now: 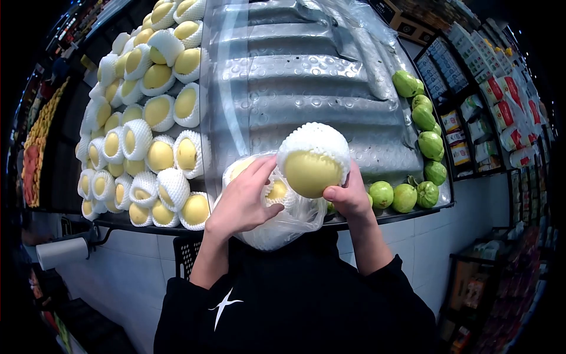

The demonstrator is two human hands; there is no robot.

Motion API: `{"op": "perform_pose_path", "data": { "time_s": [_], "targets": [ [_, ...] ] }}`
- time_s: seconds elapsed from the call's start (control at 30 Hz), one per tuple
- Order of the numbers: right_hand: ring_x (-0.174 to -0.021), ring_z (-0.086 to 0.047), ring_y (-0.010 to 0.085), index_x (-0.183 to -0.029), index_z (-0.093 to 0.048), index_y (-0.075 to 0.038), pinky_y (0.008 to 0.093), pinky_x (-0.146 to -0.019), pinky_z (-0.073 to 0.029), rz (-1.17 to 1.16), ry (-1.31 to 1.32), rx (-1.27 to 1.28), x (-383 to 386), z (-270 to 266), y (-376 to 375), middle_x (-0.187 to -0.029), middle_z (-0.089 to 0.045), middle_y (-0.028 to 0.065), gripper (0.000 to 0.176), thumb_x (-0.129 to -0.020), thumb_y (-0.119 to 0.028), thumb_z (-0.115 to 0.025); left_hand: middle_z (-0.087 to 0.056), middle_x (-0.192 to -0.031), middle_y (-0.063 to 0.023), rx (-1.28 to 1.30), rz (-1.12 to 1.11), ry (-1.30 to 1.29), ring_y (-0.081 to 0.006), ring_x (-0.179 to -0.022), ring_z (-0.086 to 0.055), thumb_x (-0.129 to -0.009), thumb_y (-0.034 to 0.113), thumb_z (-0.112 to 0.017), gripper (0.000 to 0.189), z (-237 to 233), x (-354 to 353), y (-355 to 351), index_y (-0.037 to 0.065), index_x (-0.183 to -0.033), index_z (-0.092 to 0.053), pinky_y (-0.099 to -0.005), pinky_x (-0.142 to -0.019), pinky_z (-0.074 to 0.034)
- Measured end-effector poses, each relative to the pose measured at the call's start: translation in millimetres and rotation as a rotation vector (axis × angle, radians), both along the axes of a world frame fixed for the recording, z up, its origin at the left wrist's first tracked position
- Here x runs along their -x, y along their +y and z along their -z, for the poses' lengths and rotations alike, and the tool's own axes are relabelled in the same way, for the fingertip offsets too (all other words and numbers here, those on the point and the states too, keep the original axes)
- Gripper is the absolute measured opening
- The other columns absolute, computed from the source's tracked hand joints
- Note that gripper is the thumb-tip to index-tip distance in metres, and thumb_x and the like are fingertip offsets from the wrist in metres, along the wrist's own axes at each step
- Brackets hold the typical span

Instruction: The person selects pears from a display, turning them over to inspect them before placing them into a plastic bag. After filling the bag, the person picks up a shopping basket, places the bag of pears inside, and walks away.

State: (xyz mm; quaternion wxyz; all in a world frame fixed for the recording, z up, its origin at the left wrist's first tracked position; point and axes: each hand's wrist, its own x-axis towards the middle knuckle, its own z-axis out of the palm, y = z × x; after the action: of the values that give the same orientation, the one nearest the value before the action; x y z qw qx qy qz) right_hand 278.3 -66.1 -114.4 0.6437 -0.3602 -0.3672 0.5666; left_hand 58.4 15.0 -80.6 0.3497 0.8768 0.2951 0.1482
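Note:
My right hand [352, 193] holds up a round yellow fruit [312, 173], its upper part covered by a white foam net [315, 140]. The thumb presses on the fruit's lower right side. To the left, my left hand [243, 199] reaches over a clear plastic bag [277, 229] with its fingers and thumb apart. Inside the bag sits another netted yellow fruit [276, 192], between the left thumb and fingertips. More pale netting shows behind the left hand, partly hidden by it. The bag rests at the front edge of the display, close against my dark top.
Stacked netted yellow fruits [160, 154] fill the left side of the display, behind a clear divider [206, 118]. Silver bubble padding [295, 76] lines the middle. Green guavas [404, 197] run along the right and front edges. A roll of bags [62, 253] hangs at lower left.

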Motion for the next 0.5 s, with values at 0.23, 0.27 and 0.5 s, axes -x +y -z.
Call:
{"op": "perform_pose_path", "data": {
  "time_s": [0.23, 0.27, 0.5],
  "targets": [
    [-0.121, -0.056, 0.0213, -0.139, -0.042, 0.002, 0.0368, -0.104, -0.044, -0.121, 0.377, -0.079, 37.1, 0.7, 5.2, -0.131, -0.057, 0.0105, 0.079, -0.077, -0.025, -0.084, -0.059, -0.128, -0.0111, 0.616, -0.057, -0.621, -0.0181, -0.118, -0.057, -0.076, 0.021, -0.086, 0.078, 21.7, -1.1, -5.3, -0.001, -0.139, -0.047, -0.0363, -0.095, -0.048],
    [-0.121, -0.056, 0.0213, -0.139, -0.042, 0.002, 0.0368, -0.104, -0.044, -0.133, 0.373, -0.076, 40.2, 4.0, 5.0, -0.131, -0.057, 0.0105, 0.079, -0.077, -0.025, -0.084, -0.059, -0.128, -0.0111, 0.613, -0.067, -0.629, -0.0181, -0.118, -0.057, -0.076, 0.021, -0.086, 0.078, 20.1, -1.7, -5.3, -0.001, -0.139, -0.047, -0.0363, -0.095, -0.048],
    [-0.125, -0.053, 0.0218, -0.141, -0.038, 0.000, 0.0377, -0.106, -0.043, -0.104, 0.434, 0.019, 49.0, 21.6, 6.4, -0.134, -0.054, 0.0109, 0.083, -0.080, -0.033, -0.083, -0.064, -0.115, -0.0084, 0.775, -0.320, -0.844, -0.0169, -0.107, -0.062, -0.077, 0.017, -0.085, 0.063, 20.6, 2.8, -10.1, -0.002, -0.129, -0.054, -0.0327, -0.091, -0.052]
  ]
}}
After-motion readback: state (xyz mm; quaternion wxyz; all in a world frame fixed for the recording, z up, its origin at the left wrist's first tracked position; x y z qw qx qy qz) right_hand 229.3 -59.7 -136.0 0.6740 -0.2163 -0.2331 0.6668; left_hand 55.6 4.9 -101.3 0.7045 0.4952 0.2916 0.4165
